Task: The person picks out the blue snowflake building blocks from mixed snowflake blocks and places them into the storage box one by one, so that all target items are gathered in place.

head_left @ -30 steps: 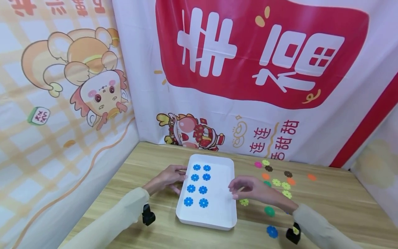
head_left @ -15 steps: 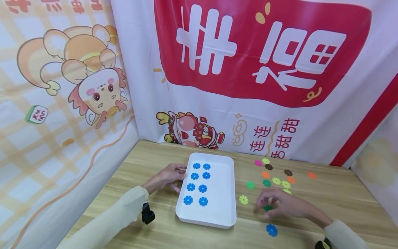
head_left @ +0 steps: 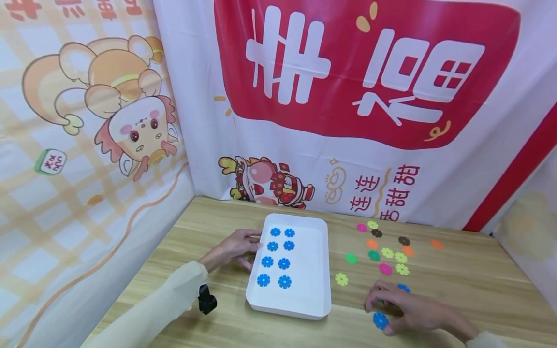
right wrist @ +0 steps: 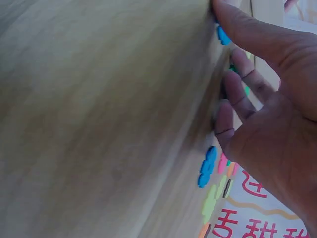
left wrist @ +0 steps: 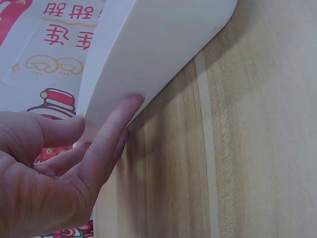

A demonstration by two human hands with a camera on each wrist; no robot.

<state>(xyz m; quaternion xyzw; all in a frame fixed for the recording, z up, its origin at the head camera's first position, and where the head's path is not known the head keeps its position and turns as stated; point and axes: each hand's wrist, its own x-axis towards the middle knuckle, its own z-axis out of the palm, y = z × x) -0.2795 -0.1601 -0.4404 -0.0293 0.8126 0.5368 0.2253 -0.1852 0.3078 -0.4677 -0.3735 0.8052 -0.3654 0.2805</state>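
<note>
A white rectangular tray [head_left: 308, 285] stands on the wooden table, with two columns of blue flower-shaped discs [head_left: 267, 262] along its left half. My left hand [head_left: 237, 247] rests at the tray's left side. In the left wrist view its thumb tip is at the rim and its extended fingers lie along the outer wall. Right of the tray, my right hand [head_left: 406, 309] is low over the table around a loose blue flower-shaped disc [head_left: 380, 321]. Its thumb and fingers are spread on either side of that disc, which lies flat.
Loose flower-shaped discs lie right of the tray: yellow ones [head_left: 341, 279], pink ones [head_left: 385, 269], green, orange and brown ones. Another blue disc [head_left: 403, 288] lies just behind my right hand. A printed cloth [head_left: 348, 169] hangs at the table's back edge.
My right hand has moved from the tray's right edge rightward and toward the front, down to the loose blue disc. My left hand stays at the tray.
</note>
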